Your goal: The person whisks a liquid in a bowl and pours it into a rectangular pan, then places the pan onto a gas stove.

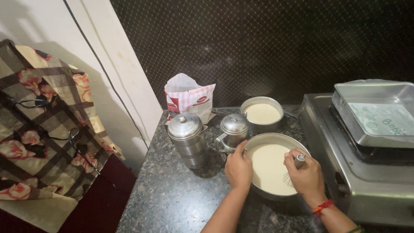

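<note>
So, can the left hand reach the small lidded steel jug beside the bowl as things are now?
Probably yes. The left hand grips the near rim of the batter bowl, and the small lidded jug stands just beyond it, with nothing between them.

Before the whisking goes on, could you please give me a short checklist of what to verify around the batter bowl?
1. Left hand steadies the batter bowl by its rim: ok.
2. Right hand grips the whisk, wires in the batter: ok.
3. Bowl sits fully on the counter: ok.
4. Clearance from the lidded steel jug: not ok, it is right beside the rim.
5. Stove burner off: cannot tell, a tray covers it.
</note>
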